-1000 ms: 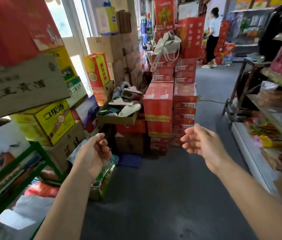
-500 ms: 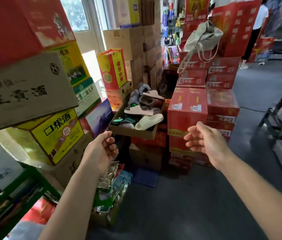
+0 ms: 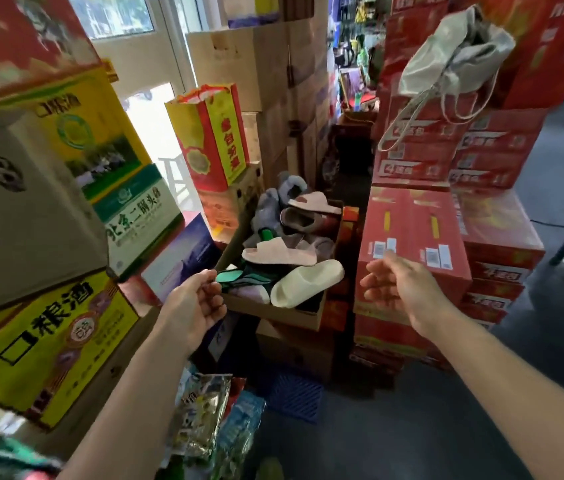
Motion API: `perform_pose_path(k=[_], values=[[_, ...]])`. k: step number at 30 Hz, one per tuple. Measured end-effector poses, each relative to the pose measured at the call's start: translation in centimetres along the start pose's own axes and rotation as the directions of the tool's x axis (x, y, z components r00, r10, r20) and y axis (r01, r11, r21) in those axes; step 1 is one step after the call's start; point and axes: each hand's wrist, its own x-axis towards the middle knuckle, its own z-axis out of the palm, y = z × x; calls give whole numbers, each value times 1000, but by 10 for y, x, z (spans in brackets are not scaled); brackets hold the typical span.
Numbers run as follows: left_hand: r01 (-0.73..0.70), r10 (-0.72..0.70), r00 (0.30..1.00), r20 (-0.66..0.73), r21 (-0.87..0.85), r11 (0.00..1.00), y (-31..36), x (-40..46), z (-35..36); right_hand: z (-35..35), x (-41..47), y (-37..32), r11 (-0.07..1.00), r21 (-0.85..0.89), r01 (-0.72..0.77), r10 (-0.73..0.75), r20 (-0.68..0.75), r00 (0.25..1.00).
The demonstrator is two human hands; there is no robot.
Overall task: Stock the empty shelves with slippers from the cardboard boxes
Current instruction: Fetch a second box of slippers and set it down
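An open cardboard box [image 3: 275,311] full of slippers sits on other boxes straight ahead. A cream slipper [image 3: 305,282] lies at its front, a pink one [image 3: 279,254] behind it, a green-soled one [image 3: 230,276] at the left, and grey fluffy ones [image 3: 284,194] at the back. My left hand [image 3: 194,303] hovers at the box's front left corner, fingers loosely curled, holding nothing. My right hand [image 3: 398,289] is stretched out to the right of the box, in front of a red carton, fingers relaxed and empty.
Stacks of red cartons [image 3: 412,244] rise on the right, with a grey bag [image 3: 453,60] hanging over them. Yellow and brown boxes [image 3: 48,323] crowd the left. Snack packets [image 3: 204,420] and a blue crate [image 3: 296,396] lie on the grey floor below.
The view has closed in on the slipper box, which now looms larger. Both hands have moved forward toward it, the left one reaching its front corner.
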Motion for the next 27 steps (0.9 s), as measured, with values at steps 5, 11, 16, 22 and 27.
perform_pose_path(k=[5, 11, 16, 22, 27], values=[[45, -46, 999, 18, 50, 998, 25, 123, 17, 29, 96, -6, 1000, 6, -30, 30, -38, 999], [157, -158, 987, 8, 88, 984, 54, 280, 23, 77, 228, 5, 989, 27, -144, 146, -139, 980], [211, -211, 977, -20, 187, 960, 61, 403, 19, 99, 329, 32, 964, 51, -262, 266, -238, 934], [228, -229, 973, -38, 334, 915, 28, 517, 15, 101, 429, 78, 922, 34, -386, 380, -279, 882], [293, -267, 956, -121, 419, 860, -2, 582, 17, 97, 491, 120, 875, -19, -484, 444, -365, 818]])
